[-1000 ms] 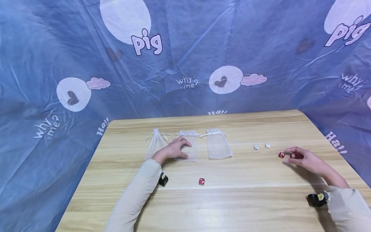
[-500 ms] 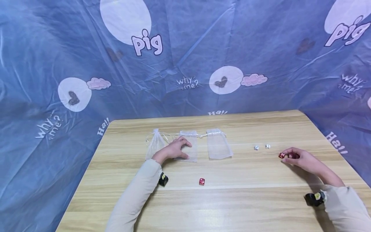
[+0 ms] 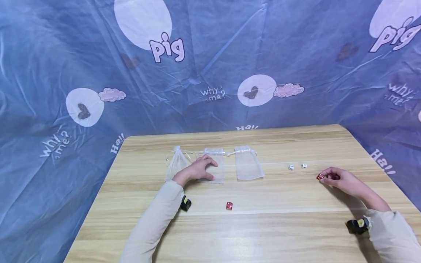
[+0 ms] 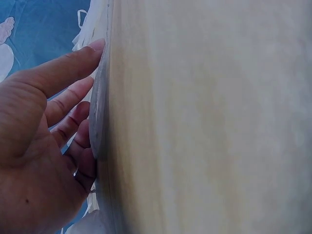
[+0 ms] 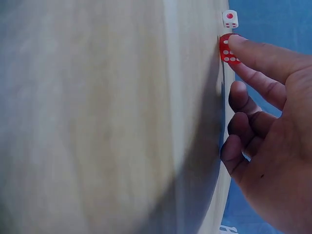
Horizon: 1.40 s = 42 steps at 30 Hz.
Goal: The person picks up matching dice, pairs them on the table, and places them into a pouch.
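Red, glossy, cube-shaped die with white pips [image 5: 225, 52]: the right grip [image 3: 346, 181] is pinching it between thumb and fingertip, other fingers lying curled and idle. Progress, judging by layout: early. Done: one die is sitting in a grip. Left: three dice are lying loose on the pale wood-grain counter [image 3: 269, 230], and no die is showing inside the flat right bag of sheer white mesh [image 3: 249, 166].

Held die is sitting at 9 o'clock of the right grip, out at the fingertips, not in the palm. Whether it's touching the counter: cannot tell.

From the held die, head view: the nearer white cube-shaped die [image 3: 304, 166] is lying at 10 o'clock, near; the farther white cube-shaped die [image 3: 291, 167] between 9 and 10; the loose red cube-shaped die with white pips [image 3: 229, 205] between 8 and 9, well apart.

Left grip [image 3: 197, 169]: thumb and fingers are standing apart, pinching nothing, over the flat middle bag of sheer white mesh [image 3: 218, 173]. From there, the gathered left bag of sheer white mesh [image 3: 175, 162] is lying at 9 o'clock, partly hidden, contents unclear; the right bag at 3.
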Tool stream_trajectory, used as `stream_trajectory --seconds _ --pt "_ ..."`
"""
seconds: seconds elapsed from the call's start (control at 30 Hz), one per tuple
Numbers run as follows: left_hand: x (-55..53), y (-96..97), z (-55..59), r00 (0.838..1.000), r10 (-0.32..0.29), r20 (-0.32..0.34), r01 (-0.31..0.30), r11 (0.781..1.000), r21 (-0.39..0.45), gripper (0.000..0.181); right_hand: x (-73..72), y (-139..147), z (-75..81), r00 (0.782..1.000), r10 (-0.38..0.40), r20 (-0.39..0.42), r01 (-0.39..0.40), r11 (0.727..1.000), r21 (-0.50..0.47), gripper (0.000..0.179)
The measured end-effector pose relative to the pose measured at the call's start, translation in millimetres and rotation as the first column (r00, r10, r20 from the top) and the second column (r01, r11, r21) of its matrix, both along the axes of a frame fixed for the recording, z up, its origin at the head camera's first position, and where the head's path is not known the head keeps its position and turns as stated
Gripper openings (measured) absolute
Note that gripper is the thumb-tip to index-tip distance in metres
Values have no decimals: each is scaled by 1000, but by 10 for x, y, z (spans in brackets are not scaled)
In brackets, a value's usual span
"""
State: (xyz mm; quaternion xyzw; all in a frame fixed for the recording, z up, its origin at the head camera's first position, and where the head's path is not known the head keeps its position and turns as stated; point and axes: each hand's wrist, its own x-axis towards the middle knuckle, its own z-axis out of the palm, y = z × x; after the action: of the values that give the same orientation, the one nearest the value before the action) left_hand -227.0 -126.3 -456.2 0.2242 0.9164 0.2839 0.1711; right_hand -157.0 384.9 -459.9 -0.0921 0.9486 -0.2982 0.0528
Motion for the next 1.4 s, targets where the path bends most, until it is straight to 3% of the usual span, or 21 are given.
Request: stream_trajectory --seconds 0.33,0.53,0.67,0.93,1.4 --pt "-5 2 0 1000 5 11 -5 1000 4 51 54 -151 152 998 41 -40 -43 998 -42 24" --pt "-10 10 -9 1000 -1 14 1 1000 11 51 93 -435 276 993 105 -50 -110 990 -87 20" --pt "-11 9 -8 1000 -6 7 6 1000 5 51 94 -684 295 981 181 -67 -190 969 -158 13" --pt "-4 5 -6 1000 6 14 -6 1000 11 51 88 -1183 219 928 368 -58 -371 897 -240 12" --pt "-19 3 -18 999 12 37 -13 999 30 49 192 -1956 49 826 563 31 -515 776 -365 15"
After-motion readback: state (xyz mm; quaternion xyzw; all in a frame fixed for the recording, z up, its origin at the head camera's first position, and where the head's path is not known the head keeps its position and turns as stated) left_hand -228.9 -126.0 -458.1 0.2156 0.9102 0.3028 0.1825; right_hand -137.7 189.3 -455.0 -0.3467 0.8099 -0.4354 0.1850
